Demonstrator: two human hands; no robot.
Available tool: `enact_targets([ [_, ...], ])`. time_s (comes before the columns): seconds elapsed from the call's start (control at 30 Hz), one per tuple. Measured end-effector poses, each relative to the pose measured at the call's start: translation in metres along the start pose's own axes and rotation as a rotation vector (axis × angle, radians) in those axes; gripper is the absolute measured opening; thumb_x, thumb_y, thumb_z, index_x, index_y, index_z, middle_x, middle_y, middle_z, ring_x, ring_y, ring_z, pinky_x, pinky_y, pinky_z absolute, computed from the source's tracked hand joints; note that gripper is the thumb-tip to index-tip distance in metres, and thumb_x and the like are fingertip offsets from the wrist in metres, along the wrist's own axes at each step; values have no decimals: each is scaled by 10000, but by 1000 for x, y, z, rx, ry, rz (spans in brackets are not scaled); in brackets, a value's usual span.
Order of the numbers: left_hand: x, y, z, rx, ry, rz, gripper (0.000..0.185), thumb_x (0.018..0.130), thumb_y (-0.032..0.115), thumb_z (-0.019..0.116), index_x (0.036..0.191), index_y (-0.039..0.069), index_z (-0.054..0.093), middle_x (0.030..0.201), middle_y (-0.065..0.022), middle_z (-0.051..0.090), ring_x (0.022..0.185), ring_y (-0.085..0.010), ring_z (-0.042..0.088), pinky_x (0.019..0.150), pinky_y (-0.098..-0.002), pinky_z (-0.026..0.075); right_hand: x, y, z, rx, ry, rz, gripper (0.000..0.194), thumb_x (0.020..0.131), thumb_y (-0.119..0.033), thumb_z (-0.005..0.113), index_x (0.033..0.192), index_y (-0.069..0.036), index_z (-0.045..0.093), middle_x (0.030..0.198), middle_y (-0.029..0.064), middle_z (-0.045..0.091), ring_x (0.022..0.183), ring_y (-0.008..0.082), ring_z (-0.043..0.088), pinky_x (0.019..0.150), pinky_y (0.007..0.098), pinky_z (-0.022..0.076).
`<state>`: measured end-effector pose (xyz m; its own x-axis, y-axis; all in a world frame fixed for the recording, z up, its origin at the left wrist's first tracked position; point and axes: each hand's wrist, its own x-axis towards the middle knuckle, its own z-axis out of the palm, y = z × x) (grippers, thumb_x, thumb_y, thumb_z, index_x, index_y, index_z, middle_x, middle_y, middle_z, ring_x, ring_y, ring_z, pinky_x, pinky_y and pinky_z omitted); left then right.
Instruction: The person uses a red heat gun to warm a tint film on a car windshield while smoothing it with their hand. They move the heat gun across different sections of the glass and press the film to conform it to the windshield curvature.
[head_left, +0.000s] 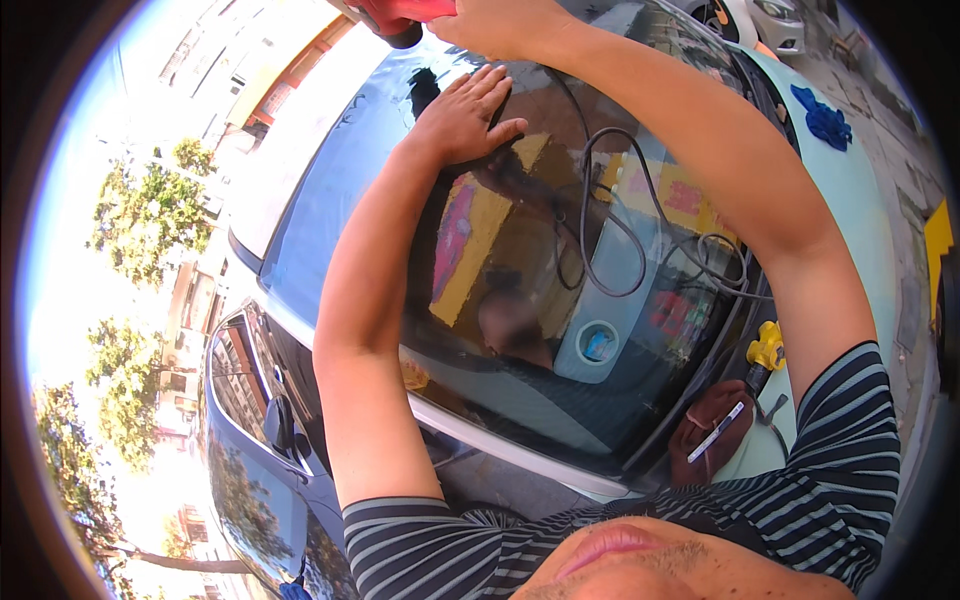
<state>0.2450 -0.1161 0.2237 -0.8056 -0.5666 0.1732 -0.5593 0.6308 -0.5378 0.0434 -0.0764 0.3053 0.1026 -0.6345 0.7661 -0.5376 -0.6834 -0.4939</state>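
My left hand (474, 112) lies palm down on the dark windshield (480, 390) of a pale green car, fingers stretched out, holding nothing. Just beyond it, at the top edge of the picture, my right hand (502, 26) grips the red handle of a heat gun (397, 16). The gun's dark nozzle is above the glass close to my left fingertips, and part of its body is cut off by the frame. A dark power cord (585, 150) runs down from near my right hand and loops across the windshield.
At the windshield's lower corner lie a maroon cloth (694, 442), a slim white tool (716, 433) and a yellow-headed tool (765, 345). A blue cloth (825, 120) rests on the hood (862, 202). A dark car (255, 465) stands alongside; a white car (776, 22) is parked beyond.
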Motion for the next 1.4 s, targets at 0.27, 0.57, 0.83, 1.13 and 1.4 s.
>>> enact_targets([
  [0.27, 24, -87, 2, -18, -49, -319, 776, 1110, 661, 360, 1669, 126, 422, 1762, -98, 344, 1653, -254, 250, 1342, -393, 207, -30, -2, -44, 45, 87, -86, 418, 952, -358, 704, 1096, 34, 721, 947, 272, 759, 962, 452, 746, 858, 525, 575],
  [0.57, 67, 101, 35, -178, -95, 324, 901, 1099, 706, 304, 1675, 15, 349, 1762, -155, 326, 1664, -265, 218, 1355, -437, 143, -56, -22, -120, 264, 20, 123, 371, 1016, -312, 698, 1159, 31, 698, 794, 142, 724, 604, 226, 710, 576, 384, 560],
  [0.83, 98, -134, 42, -2, -68, -552, 779, 1126, 567, 345, 1658, -2, 385, 1759, -201, 310, 1657, -324, 231, 1348, -411, 186, -92, -13, -133, 206, 129, 67, 373, 1017, -316, 709, 1137, 37, 694, 726, 87, 683, 557, 182, 670, 547, 357, 531],
  [1.13, 41, 120, 25, -96, -99, 240, 875, 1103, 669, 374, 1650, -15, 383, 1753, -182, 330, 1657, -294, 235, 1357, -446, 151, -91, 4, -145, 288, 32, 117, 394, 1015, -328, 703, 1169, 34, 698, 738, 76, 691, 545, 165, 660, 542, 344, 524],
  [1.4, -56, -99, -39, 57, -94, -772, 781, 1139, 594, 302, 1698, 49, 324, 1788, -142, 267, 1681, -286, 153, 1357, -480, 108, -89, -34, -126, 110, -48, 224, 398, 1006, -321, 718, 1167, 42, 692, 744, 80, 693, 535, 163, 647, 537, 342, 526],
])
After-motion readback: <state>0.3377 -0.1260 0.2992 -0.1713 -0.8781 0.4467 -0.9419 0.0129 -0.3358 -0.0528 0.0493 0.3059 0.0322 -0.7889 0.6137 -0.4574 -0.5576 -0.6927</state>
